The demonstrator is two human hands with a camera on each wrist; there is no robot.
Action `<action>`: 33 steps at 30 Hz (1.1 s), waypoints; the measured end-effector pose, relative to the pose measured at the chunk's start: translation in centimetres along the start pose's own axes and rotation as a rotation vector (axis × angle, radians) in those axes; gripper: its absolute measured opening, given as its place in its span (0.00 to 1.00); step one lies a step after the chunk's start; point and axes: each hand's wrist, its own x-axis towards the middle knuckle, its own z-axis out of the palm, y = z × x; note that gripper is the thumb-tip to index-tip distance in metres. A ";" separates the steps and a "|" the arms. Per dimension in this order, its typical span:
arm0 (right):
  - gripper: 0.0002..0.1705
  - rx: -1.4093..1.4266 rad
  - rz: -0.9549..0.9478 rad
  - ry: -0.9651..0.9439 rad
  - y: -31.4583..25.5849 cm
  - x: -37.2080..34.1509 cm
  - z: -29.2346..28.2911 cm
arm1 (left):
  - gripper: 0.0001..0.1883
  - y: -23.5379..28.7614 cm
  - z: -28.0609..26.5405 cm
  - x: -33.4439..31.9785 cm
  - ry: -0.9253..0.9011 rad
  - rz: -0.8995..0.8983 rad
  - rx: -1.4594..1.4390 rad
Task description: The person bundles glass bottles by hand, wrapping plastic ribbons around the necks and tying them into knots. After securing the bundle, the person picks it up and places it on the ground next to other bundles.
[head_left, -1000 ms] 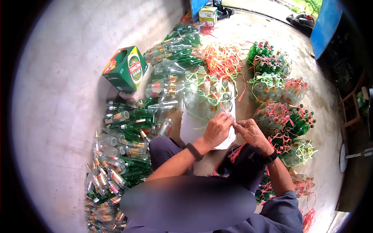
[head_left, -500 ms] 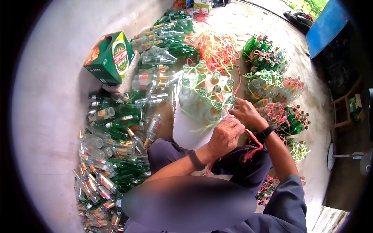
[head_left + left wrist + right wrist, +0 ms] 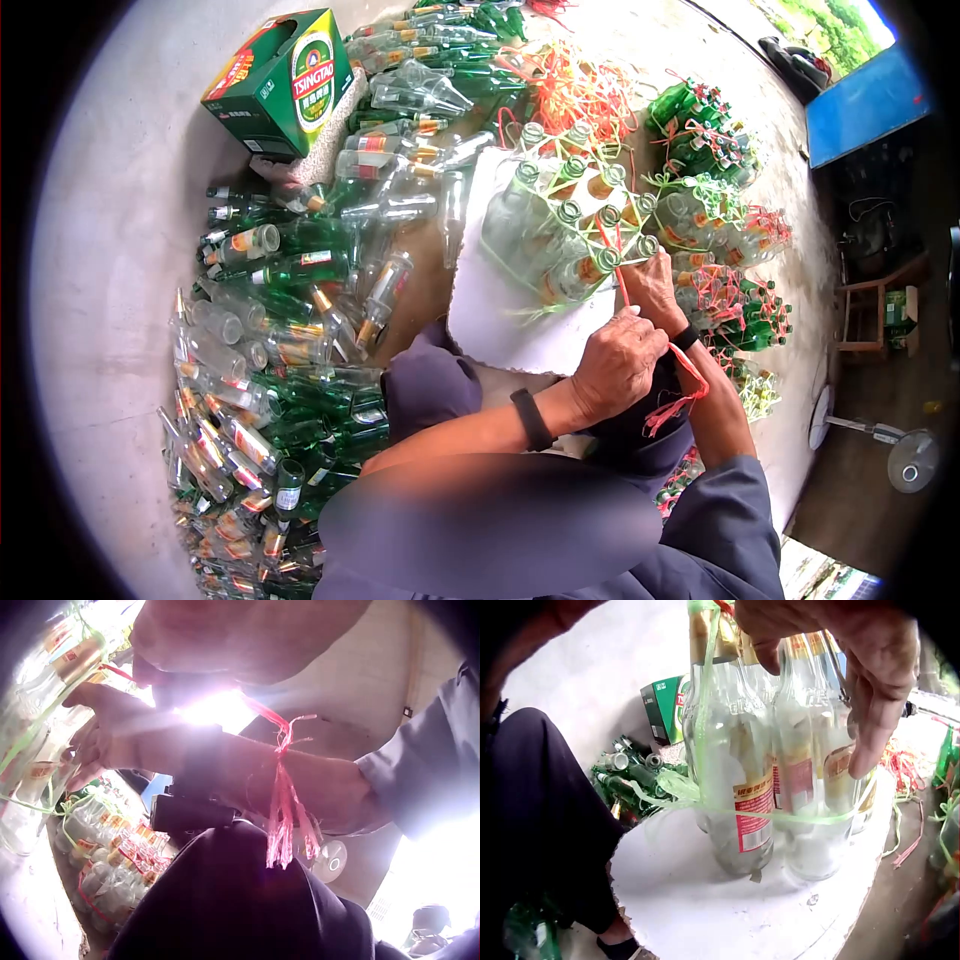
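White board (image 3: 500,340) under the bottle bundle (image 3: 569,211): its near edge is ragged, with a trousered knee (image 3: 430,385) just beside it. We note the bundle standing upright on the far-right part of the board, so the widest stretch of visible surface lies toward the near-left edge. Beyond that side, a strip of floor (image 3: 425,275) separates the board from the loose bottles (image 3: 310,235). On the opposite side we see tighter room: the right forearm passes between the board and the tied bundles (image 3: 705,215).

Left hand (image 3: 622,365): fingers curled, pinching the red strap (image 3: 624,285), which runs from the bottle necks to the fingers. Right hand (image 3: 650,285): against the near-right side of the bundle, partly hidden from above.

View comparison. Only the right wrist camera gives us the lower bottles: paper labels (image 3: 754,817), a green strap (image 3: 802,818) round the bodies, and the right hand's fingers stretched downward, apart from the thumb, along the glass. We cannot tell how firmly they press. The left wrist view shows the strap's frayed tail (image 3: 281,802) hanging in separate strands before the right forearm; glare washes out part of that view.
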 end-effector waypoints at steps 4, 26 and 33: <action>0.19 0.202 0.391 -0.040 -1.5 -0.1 0.1 | 0.02 0.1 -0.8 -0.9 -0.027 0.004 0.031; 0.12 0.518 0.628 -0.262 -4.7 -4.5 -2.8 | 0.08 -0.5 -1.7 -3.5 -0.097 0.180 0.164; 0.14 1.162 0.570 -0.254 -5.7 -4.1 -2.4 | 0.09 -1.4 -0.5 -3.1 -0.221 0.208 0.172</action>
